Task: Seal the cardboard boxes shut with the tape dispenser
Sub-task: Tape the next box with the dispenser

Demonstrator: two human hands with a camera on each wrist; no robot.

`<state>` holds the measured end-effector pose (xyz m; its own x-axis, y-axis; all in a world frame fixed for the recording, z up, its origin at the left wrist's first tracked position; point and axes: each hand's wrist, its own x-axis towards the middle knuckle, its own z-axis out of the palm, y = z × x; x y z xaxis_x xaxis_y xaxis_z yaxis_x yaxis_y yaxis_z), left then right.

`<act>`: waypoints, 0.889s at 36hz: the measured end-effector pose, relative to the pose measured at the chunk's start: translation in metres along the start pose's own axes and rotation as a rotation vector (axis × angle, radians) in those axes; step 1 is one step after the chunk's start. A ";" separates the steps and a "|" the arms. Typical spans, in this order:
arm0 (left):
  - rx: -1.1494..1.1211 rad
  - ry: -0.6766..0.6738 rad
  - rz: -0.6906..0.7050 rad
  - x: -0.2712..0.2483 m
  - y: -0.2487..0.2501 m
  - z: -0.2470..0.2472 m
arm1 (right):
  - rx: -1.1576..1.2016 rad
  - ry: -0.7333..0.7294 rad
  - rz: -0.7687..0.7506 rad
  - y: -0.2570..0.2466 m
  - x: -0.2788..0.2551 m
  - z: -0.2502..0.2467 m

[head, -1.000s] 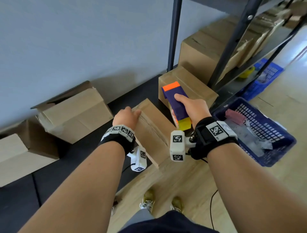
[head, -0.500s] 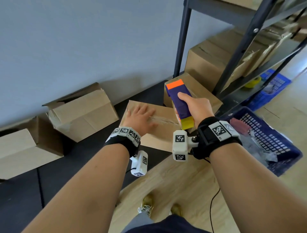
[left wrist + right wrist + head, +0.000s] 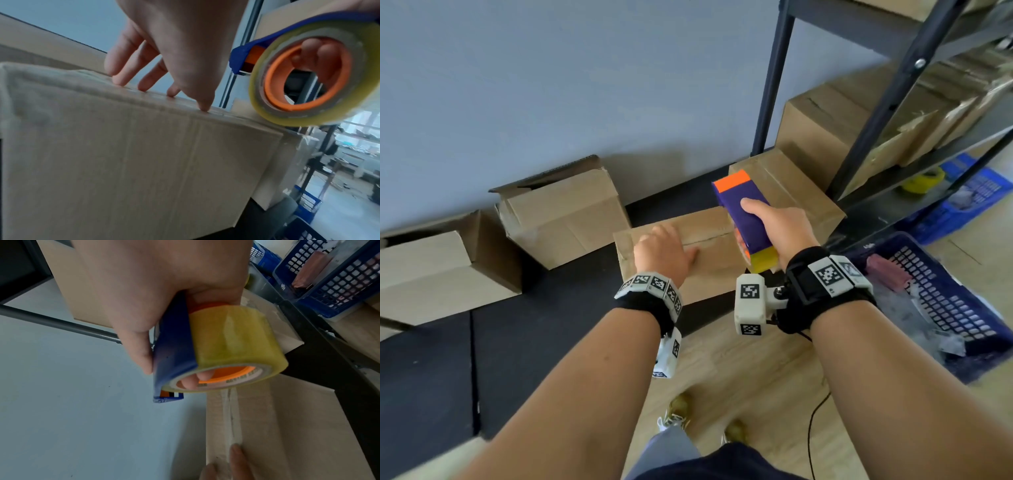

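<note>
Head view, right grip: right hand point(image 3: 782, 228) wraps the tape dispenser point(image 3: 744, 219), fingertips hooked inside the orange core, roll point(image 3: 308, 78) hanging just above the box's right end.
Left grip: left hand point(image 3: 662, 255) lies flat, fingers point(image 3: 123, 71) straight, pressing the flaps of the cardboard box point(image 3: 709, 250).
Box place: on the dark floor mat point(image 3: 517, 325), at its edge beside the wooden floor, near the shelf post.
Seam: centre seam point(image 3: 232, 417) runs left to right, from the left fingertips toward the dispenser.
Key relation: dispenser sits at the seam's right end; right hand is nearer, so taping likely starts there, heading left.
</note>
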<state>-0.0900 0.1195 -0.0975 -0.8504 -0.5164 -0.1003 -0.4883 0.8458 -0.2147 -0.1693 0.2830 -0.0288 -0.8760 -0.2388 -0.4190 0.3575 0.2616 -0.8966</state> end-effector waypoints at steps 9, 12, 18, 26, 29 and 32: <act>-0.425 -0.020 -0.022 0.018 -0.012 -0.016 | -0.022 -0.159 -0.028 -0.002 -0.013 -0.016; -0.988 -0.130 -0.161 0.035 -0.011 -0.037 | -0.003 -0.185 -0.041 -0.003 -0.017 -0.021; -1.535 -0.384 -0.189 0.035 -0.002 -0.064 | -0.045 -0.213 -0.067 -0.003 -0.021 -0.029; -1.591 -0.413 -0.121 0.034 0.003 -0.065 | -0.080 -0.208 -0.047 0.004 -0.023 -0.036; -1.664 -0.501 -0.114 0.033 0.002 -0.065 | -0.060 -0.212 -0.035 0.006 -0.024 -0.038; -1.754 -0.554 -0.077 0.032 0.001 -0.066 | -0.040 -0.224 -0.023 0.006 -0.024 -0.039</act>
<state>-0.1302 0.1129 -0.0364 -0.8422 -0.2285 -0.4883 -0.4451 -0.2162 0.8690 -0.1584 0.3268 -0.0187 -0.7883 -0.4461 -0.4238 0.3209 0.2896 -0.9018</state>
